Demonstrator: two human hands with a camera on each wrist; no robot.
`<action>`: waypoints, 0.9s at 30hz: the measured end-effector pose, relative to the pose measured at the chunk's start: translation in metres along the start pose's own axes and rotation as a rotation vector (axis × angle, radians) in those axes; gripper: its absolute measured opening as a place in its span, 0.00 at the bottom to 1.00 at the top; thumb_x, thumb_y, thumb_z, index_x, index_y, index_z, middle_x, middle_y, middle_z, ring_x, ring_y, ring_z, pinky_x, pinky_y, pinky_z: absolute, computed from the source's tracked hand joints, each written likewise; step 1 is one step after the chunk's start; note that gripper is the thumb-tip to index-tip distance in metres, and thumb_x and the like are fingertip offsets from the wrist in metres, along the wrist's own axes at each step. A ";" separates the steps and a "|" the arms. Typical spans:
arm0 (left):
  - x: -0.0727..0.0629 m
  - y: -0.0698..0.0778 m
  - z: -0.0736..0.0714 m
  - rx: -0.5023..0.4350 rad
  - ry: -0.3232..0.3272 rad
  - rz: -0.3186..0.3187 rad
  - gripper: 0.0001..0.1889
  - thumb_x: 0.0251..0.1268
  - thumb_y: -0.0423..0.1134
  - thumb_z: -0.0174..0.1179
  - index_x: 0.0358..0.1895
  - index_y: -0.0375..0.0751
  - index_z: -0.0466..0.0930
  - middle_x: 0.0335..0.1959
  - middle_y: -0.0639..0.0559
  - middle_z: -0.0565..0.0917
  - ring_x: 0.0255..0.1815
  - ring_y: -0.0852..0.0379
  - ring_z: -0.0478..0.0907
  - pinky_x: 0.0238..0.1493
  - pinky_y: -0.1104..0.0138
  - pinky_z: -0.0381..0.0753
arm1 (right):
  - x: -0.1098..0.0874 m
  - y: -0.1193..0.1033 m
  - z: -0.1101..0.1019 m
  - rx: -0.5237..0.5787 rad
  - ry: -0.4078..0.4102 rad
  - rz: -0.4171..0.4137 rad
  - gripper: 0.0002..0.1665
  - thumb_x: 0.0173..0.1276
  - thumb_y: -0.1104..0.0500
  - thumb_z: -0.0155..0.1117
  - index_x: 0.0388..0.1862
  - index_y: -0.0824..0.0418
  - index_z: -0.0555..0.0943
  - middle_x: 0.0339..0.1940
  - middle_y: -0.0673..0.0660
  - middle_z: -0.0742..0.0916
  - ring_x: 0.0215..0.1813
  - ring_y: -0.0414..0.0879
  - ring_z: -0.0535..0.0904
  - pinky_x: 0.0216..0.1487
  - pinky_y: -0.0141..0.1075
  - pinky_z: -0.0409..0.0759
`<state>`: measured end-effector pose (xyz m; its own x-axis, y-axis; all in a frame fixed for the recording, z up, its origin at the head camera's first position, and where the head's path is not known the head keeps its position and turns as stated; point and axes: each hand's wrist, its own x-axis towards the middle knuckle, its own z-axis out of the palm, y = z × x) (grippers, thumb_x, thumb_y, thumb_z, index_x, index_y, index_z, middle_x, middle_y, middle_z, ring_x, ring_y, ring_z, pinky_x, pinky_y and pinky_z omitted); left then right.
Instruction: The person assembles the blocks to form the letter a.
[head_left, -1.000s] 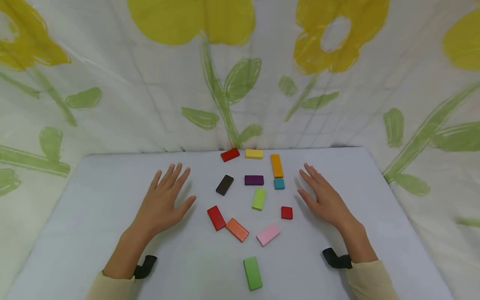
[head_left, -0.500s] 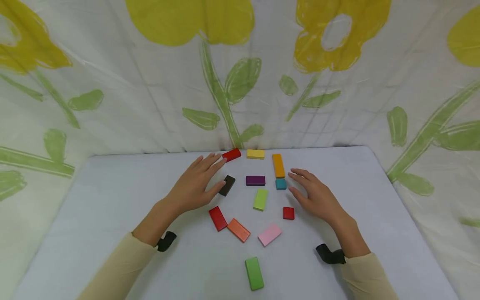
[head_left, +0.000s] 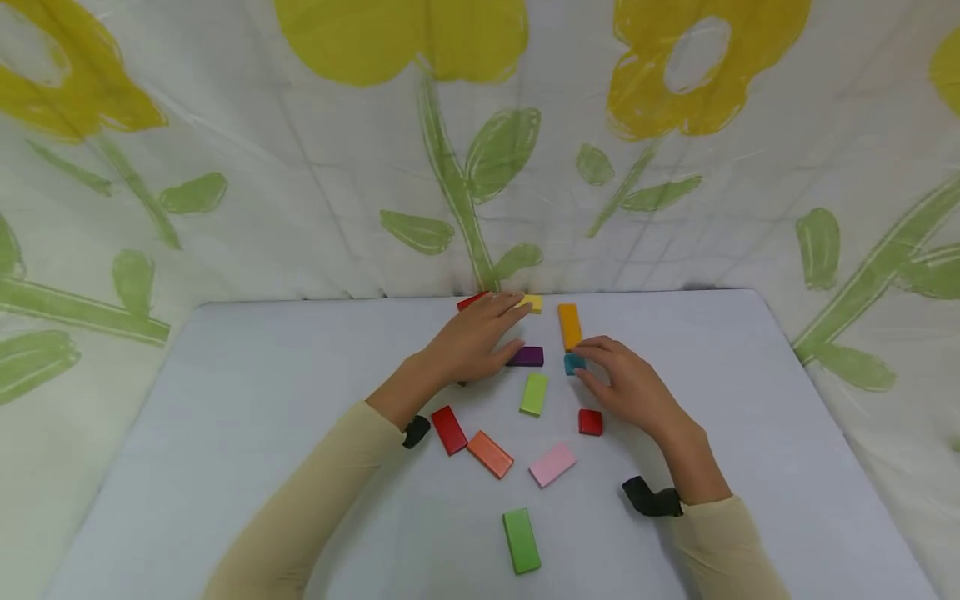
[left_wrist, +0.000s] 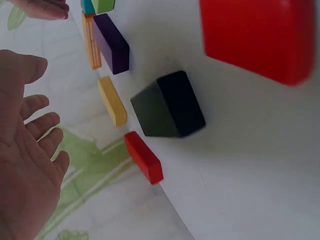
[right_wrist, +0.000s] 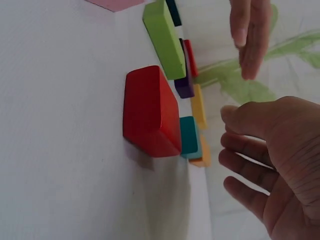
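Observation:
Wooden-looking blocks lie scattered on a white table. My left hand is over the back of the table, fingers extended, holding nothing. In the head view it overlaps the purple block, yellow block and back red block. Beneath its wrist the black block is mostly hidden from the head view. My right hand hovers with thumb and fingers apart around the small teal block. In the right wrist view, a gap shows between its fingers and the teal block. Just behind stands an orange block.
Nearer the front lie a small red block, a lime block, a longer red block, a coral block, a pink block and a green block. A flowered curtain hangs behind the table.
My left hand has swept right from the left side, passing over the black block toward the purple one. My right hand has shifted slightly left to the teal block, its fingers drawing closer together.

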<state>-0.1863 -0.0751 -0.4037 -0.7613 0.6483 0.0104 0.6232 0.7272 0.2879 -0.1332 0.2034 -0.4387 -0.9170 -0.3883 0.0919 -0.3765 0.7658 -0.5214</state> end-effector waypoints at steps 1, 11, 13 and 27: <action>0.004 0.001 0.001 0.001 -0.006 0.005 0.32 0.83 0.50 0.53 0.84 0.44 0.62 0.86 0.46 0.63 0.88 0.48 0.57 0.90 0.52 0.51 | 0.001 0.000 0.000 0.005 -0.007 -0.002 0.23 0.74 0.60 0.71 0.65 0.64 0.84 0.64 0.61 0.86 0.67 0.59 0.82 0.68 0.57 0.84; 0.049 0.010 0.026 0.093 -0.084 0.056 0.29 0.86 0.49 0.49 0.82 0.45 0.65 0.85 0.48 0.65 0.87 0.51 0.59 0.90 0.53 0.52 | 0.005 0.005 0.003 -0.022 -0.040 0.006 0.21 0.74 0.61 0.70 0.64 0.65 0.84 0.64 0.63 0.86 0.66 0.60 0.82 0.68 0.58 0.82; 0.055 0.012 0.031 0.102 -0.104 0.054 0.28 0.86 0.49 0.48 0.82 0.45 0.65 0.85 0.49 0.65 0.87 0.52 0.59 0.90 0.54 0.51 | 0.003 0.007 0.005 -0.015 -0.040 0.010 0.22 0.75 0.62 0.70 0.65 0.65 0.84 0.64 0.63 0.86 0.67 0.61 0.82 0.68 0.59 0.82; 0.080 0.028 0.043 0.095 -0.177 0.039 0.25 0.89 0.44 0.42 0.81 0.45 0.66 0.84 0.50 0.66 0.87 0.53 0.59 0.90 0.59 0.50 | -0.001 0.013 0.007 -0.026 -0.027 0.000 0.20 0.74 0.63 0.70 0.63 0.62 0.86 0.62 0.61 0.88 0.65 0.58 0.83 0.68 0.57 0.83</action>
<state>-0.2222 0.0068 -0.4364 -0.6985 0.6995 -0.1507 0.6717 0.7136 0.1991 -0.1368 0.2105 -0.4513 -0.9130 -0.4022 0.0686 -0.3805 0.7786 -0.4991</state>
